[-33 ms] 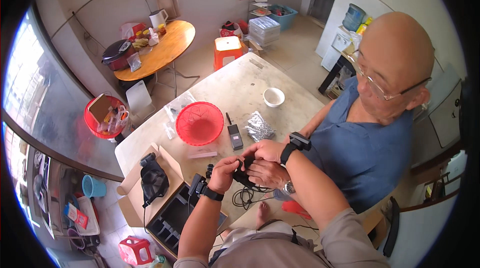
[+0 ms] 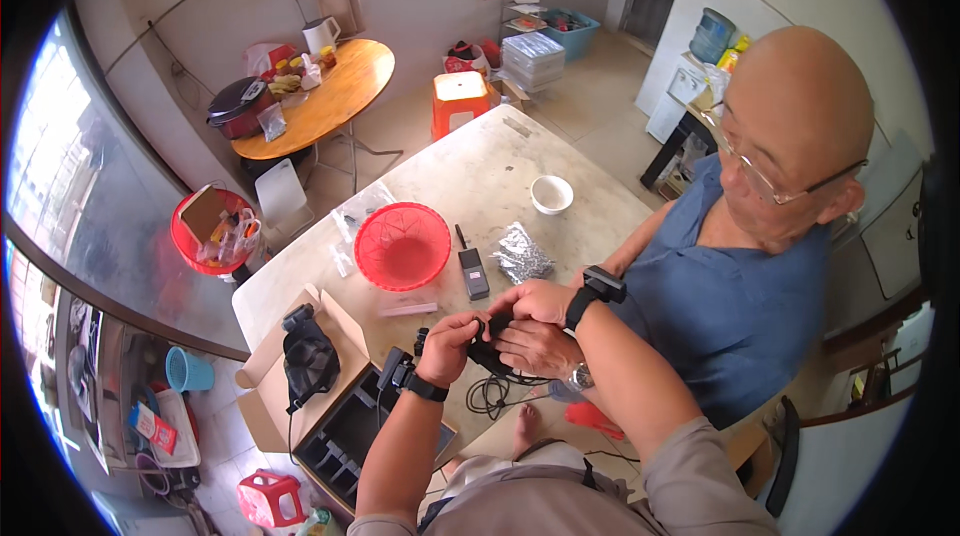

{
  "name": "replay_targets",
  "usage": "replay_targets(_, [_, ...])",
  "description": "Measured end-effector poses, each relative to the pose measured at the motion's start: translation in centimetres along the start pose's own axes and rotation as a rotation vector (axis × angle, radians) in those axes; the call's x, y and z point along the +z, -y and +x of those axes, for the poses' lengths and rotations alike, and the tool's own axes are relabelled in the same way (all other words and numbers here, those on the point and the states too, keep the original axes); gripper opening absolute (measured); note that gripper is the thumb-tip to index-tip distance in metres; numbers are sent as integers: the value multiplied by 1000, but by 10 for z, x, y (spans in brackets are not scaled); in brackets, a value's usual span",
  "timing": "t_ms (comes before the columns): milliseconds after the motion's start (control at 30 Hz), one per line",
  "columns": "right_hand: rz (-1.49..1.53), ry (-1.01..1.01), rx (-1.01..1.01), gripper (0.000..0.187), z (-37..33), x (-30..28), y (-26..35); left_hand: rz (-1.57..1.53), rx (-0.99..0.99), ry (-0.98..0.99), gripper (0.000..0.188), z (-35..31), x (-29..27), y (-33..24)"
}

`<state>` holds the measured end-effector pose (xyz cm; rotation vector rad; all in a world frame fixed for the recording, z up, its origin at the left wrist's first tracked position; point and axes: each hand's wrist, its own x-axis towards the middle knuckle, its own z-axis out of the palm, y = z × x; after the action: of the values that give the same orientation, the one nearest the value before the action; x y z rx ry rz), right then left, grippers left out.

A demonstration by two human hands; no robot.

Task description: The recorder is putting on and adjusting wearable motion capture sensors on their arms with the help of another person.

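Note:
My left hand (image 2: pixel 450 348) pinches the left end of a black strap-like item (image 2: pixel 484 348) above the table's near edge. Over its right side, my right hand (image 2: pixel 532 304) has its fingers curled down onto the same black item. The hand of another person (image 2: pixel 540 348), with a metal watch on the wrist, lies under my right hand and touches the item too. Much of the item is hidden by these fingers. Each of my wrists wears a black band with a small box-shaped device. A coiled black cable (image 2: pixel 488 398) hangs just below the hands.
On the table (image 2: pixel 455 171) stand a red plastic basket (image 2: pixel 402 248), a white bowl (image 2: pixel 551 195), a dark handheld device (image 2: pixel 473 274) and a silvery bag (image 2: pixel 522 254). An open cardboard box (image 2: pixel 262 416) with black foam is at lower left. The person in blue (image 2: pixel 715 276) is close on the right.
The whole view has shifted very slightly, so the table and room sit a little further right. Both my hands and the other person's hand keep the same pose on the black item.

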<state>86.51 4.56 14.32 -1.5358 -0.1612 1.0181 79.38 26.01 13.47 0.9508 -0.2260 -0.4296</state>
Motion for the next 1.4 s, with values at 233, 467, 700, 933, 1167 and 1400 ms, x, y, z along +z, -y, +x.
replay_targets(233, [253,89,3,23,0,-9,-2,11,-46,1,25,1,1,-6])
replay_targets(467, [405,43,-175,10,-4,-13,2,-26,105,25,27,3,2,-12])
replay_targets(700, [450,-109,-284,15,-7,-20,11,291,48,10,22,6,10,-11])
replay_targets(933, [240,-266,-362,22,-4,-27,7,136,111,28,22,8,15,-10])
replay_targets(1167, [21,-298,-352,23,-13,-35,8,253,90,37,23,-2,28,-1])
replay_targets(1400, [-28,-371,-243,22,-22,-39,3,445,78,11,22,-10,33,20])
